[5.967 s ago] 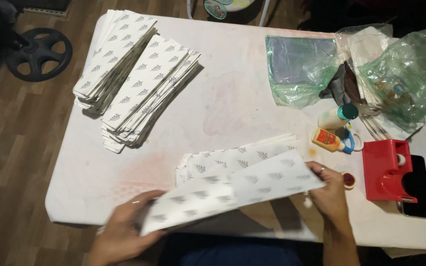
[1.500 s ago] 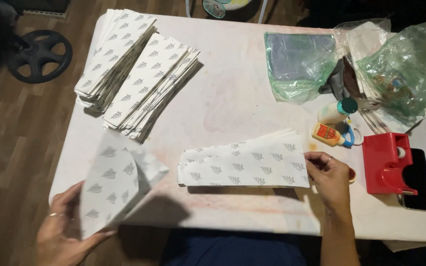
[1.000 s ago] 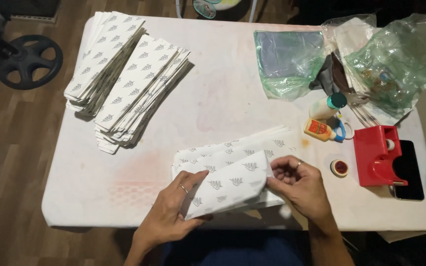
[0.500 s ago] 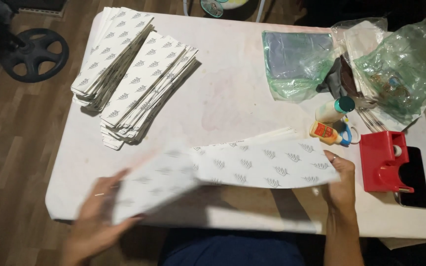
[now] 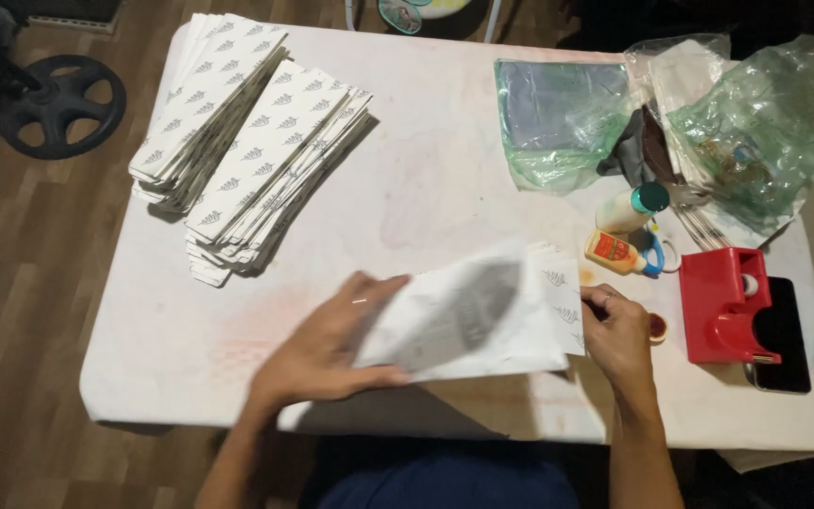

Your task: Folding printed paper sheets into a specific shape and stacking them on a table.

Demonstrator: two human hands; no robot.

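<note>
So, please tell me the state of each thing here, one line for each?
left hand: gripping the printed sheet
right hand: gripping the sheet's right end
printed sheet: lifted, motion-blurred
paper stacks: lying flat, fanned
glue bottle: capped, lying down
tape dispenser: upright
plastic bags: crumpled

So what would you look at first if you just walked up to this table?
Probably the two hands at the near edge: the left hand and right hand hold a blurred white sheet between them. Next, the two big stacks of patterned white sheets at the far left corner of the table. Then the bright red holder on the right, below crinkly green plastic bags.
</note>
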